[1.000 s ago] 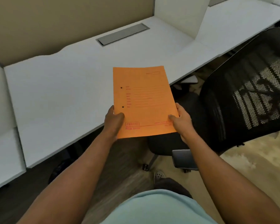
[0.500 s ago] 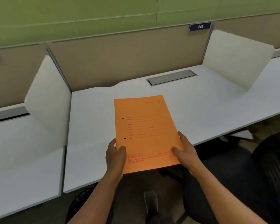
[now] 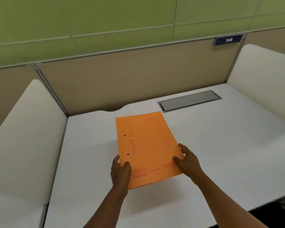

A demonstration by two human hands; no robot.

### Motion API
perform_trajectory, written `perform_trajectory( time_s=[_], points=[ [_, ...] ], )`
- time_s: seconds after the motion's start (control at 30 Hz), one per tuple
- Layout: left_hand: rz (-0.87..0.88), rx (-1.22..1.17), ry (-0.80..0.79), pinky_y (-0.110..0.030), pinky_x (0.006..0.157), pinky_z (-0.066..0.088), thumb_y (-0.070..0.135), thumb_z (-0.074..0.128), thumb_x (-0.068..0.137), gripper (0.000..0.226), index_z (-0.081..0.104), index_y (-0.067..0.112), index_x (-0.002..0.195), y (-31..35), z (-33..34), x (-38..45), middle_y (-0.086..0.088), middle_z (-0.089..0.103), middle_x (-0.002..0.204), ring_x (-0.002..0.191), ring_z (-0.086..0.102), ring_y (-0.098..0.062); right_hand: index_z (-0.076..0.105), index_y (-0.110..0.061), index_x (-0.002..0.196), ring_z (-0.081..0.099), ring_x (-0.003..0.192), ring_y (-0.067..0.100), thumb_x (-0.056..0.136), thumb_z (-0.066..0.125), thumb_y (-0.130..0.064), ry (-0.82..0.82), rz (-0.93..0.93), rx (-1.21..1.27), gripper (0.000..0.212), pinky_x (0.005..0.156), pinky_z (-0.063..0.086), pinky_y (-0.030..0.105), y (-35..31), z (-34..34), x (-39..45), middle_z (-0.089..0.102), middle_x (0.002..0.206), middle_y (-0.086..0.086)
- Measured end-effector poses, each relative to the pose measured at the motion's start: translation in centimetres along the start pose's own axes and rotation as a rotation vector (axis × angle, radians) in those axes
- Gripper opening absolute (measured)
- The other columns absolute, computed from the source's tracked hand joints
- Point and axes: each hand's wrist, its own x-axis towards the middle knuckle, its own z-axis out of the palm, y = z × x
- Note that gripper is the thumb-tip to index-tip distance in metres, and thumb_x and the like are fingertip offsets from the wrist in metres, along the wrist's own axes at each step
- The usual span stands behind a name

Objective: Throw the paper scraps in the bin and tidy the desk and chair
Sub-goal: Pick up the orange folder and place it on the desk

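Observation:
An orange paper file folder [image 3: 146, 145] with red print and two punch holes is held low over the white desk [image 3: 220, 153], near its middle. My left hand [image 3: 120, 171] grips the folder's near left corner, thumb on top. My right hand [image 3: 186, 160] grips its near right edge. Whether the folder's far end touches the desk is unclear. No paper scraps, bin or chair show in this view.
A grey cable hatch [image 3: 189, 100] is set in the desk at the back right. White side dividers stand at the left [image 3: 28, 129] and right [image 3: 262, 76]. A beige back panel [image 3: 130, 83] with a blue sign reading 248 [image 3: 228, 40] closes the rear.
The view has swung from the black chair up to the desk. Both hands have carried the folder forward from beyond the desk's front edge to over its middle.

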Motion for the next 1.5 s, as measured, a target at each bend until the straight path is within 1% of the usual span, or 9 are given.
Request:
perform_trajectory(
  time_s=[0.13,0.57,0.73,0.8,0.93,1.07,1.17,1.27,1.5],
  points=[
    [-0.038,0.027,0.043,-0.043,0.084,0.051,0.016,0.048,0.093,0.048,0.041,0.023,0.140,1.8,3.6,5.3,-0.002,0.056,0.120,0.101,0.057,-0.026,0.041,-0.014,0.143,0.054,0.120,0.032,0.091,0.061,-0.020,-0.004,0.014,-0.013,0.056,0.101,0.045,0.047,-1.1,-0.2,7.1,0.054,0.136,0.013],
    [-0.139,0.212,0.039,-0.037,0.081,0.048,0.014,0.048,0.092,0.059,0.033,0.022,0.148,4.6,11.6,21.7,-0.007,0.056,0.130,0.096,0.051,-0.023,0.032,-0.017,0.147,0.052,0.122,0.033,0.091,0.056,-0.015,-0.076,0.124,-0.053,0.061,0.101,0.046,0.048,-1.9,2.5,24.8,0.048,0.141,0.011],
    [-0.109,0.452,-0.022,-0.040,0.091,0.049,0.018,0.054,0.090,0.072,0.019,0.023,0.153,3.8,12.7,25.8,-0.011,0.047,0.140,0.120,0.052,-0.032,0.044,-0.016,0.139,0.055,0.118,0.031,0.088,0.062,-0.017,-0.053,0.132,-0.129,0.054,0.096,0.048,0.042,-1.0,4.7,28.9,0.050,0.137,0.012],
    [-0.065,0.593,-0.051,-0.039,0.090,0.048,0.023,0.061,0.088,0.080,0.016,0.025,0.154,3.5,13.0,27.1,-0.013,0.040,0.137,0.120,0.050,-0.032,0.048,-0.016,0.136,0.055,0.118,0.030,0.088,0.063,-0.019,-0.051,0.118,-0.183,0.051,0.096,0.047,0.041,-0.3,5.5,30.2,0.048,0.140,0.012],
    [0.052,0.861,-0.127,-0.040,0.103,0.042,0.036,0.068,0.084,0.081,0.025,0.024,0.152,2.7,13.4,28.5,-0.012,0.028,0.146,0.132,0.037,-0.031,0.048,-0.014,0.137,0.053,0.122,0.031,0.088,0.061,-0.021,-0.034,0.104,-0.253,0.051,0.099,0.046,0.044,0.7,6.8,31.7,0.047,0.142,0.013],
    [0.175,1.030,-0.197,-0.041,0.108,0.037,0.050,0.067,0.081,0.081,0.034,0.020,0.148,1.1,13.6,28.6,-0.011,0.017,0.155,0.137,0.028,-0.032,0.038,-0.017,0.145,0.037,0.135,0.032,0.093,0.053,-0.038,-0.108,-0.006,-0.501,0.058,0.106,0.039,0.047,1.4,7.8,31.7,0.035,0.152,0.011],
    [0.231,1.095,-0.255,-0.044,0.111,0.034,0.054,0.066,0.081,0.089,0.022,0.021,0.152,-0.2,13.6,28.2,-0.014,0.003,0.160,0.144,0.015,-0.033,0.026,-0.021,0.149,0.023,0.144,0.030,0.095,0.044,-0.049,-0.185,-0.109,-0.716,0.064,0.113,0.031,0.046,2.1,8.3,30.8,0.019,0.160,0.008],
    [0.226,1.092,-0.302,-0.046,0.114,0.031,0.056,0.062,0.084,0.095,0.009,0.022,0.154,-0.7,13.1,27.7,-0.014,-0.007,0.162,0.149,0.006,-0.033,0.013,-0.021,0.153,0.012,0.149,0.029,0.096,0.038,-0.055,-0.211,-0.105,-0.759,0.072,0.118,0.019,0.046,2.6,8.6,29.9,0.008,0.163,0.007],
    [0.255,1.176,-0.339,-0.045,0.118,0.020,0.058,0.046,0.093,0.086,0.001,0.020,0.155,-0.8,10.5,24.3,-0.009,-0.008,0.164,0.151,0.000,-0.030,0.012,-0.020,0.154,0.010,0.150,0.025,0.096,0.033,-0.057,-0.159,-0.122,-0.680,0.072,0.120,0.013,0.042,2.0,7.8,25.8,0.012,0.163,0.005]
  ],
)
